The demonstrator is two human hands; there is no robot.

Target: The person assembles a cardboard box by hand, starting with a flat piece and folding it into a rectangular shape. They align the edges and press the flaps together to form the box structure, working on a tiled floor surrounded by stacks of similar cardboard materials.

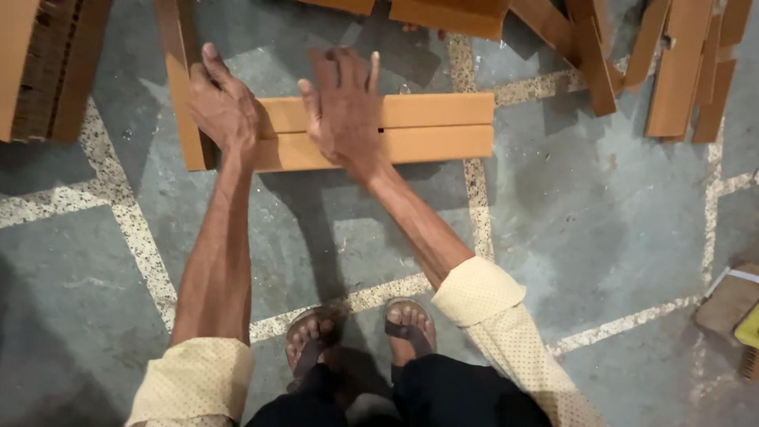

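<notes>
Both hands lie flat with fingers spread wide: the left hand and right hand press on smooth, long orange-brown boards, over the speckled stone floor.

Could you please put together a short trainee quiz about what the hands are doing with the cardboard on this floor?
1. True or false: both hands press flat on the folded orange-brown cardboard piece.
2. Which hand is nearer the cardboard's upright flap? A. left hand B. right hand
3. Fill in: the loose cardboard strips lie at the upper ____ of the grey stone floor.

Key: 1. true; 2. A; 3. right.
</notes>
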